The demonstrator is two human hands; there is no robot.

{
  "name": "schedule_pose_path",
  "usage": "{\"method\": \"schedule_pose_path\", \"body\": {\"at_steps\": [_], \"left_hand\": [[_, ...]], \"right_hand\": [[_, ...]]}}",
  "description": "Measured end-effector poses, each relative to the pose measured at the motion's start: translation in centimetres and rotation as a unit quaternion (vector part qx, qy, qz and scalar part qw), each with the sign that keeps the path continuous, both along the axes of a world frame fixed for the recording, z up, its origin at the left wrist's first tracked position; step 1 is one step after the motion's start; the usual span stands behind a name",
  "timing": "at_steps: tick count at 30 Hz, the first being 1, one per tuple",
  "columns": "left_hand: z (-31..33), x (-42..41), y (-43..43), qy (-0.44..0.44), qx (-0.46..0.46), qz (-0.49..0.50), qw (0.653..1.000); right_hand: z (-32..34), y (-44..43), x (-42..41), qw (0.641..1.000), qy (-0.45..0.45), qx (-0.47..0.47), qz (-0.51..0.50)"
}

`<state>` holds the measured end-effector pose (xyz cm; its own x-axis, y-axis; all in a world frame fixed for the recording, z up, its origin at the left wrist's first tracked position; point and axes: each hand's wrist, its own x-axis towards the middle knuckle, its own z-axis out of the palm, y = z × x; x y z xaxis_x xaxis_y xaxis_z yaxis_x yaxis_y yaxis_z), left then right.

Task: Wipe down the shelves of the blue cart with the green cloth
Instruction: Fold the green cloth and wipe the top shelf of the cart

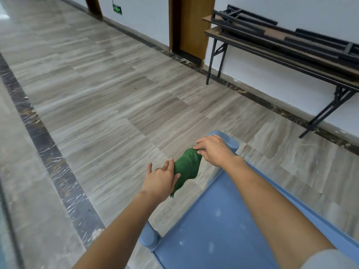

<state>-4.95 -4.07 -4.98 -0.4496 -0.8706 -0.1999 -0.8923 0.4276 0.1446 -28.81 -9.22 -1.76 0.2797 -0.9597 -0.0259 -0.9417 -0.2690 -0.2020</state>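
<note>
The blue cart [219,228] fills the lower right, its top shelf dusty with pale specks. A bunched green cloth [187,167] hangs in the air just past the cart's far left edge. My right hand [212,149] pinches the cloth's upper end, close to the cart's far corner post. My left hand [162,178] grips the cloth's lower left side, with a tail of cloth drooping below it. Both forearms reach forward over the cart.
A folding table [291,53] with black metal frames stacked on it stands along the right wall. A wooden door [191,26] lies behind it. Striped stone floor [97,94] with a dark border strip stretches to the left and ahead.
</note>
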Motion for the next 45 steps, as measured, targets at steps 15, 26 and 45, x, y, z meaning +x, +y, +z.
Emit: {"method": "schedule_pose_path", "body": {"at_steps": [15, 26, 45], "left_hand": [[0.2, 1.6, 1.1, 0.055, -0.071, 0.013, 0.996], [3.3, 2.6, 1.9, 0.161, -0.064, 0.050, 0.984], [17.3, -1.2, 0.6, 0.319, -0.106, -0.117, 0.935]], "right_hand": [[-0.6, -1.5, -2.4, 0.995, -0.038, 0.024, 0.092], [-0.3, 0.5, -2.4, 0.990, -0.087, -0.078, 0.082], [15.7, 16.5, -4.3, 0.910, -0.279, -0.191, -0.240]]}}
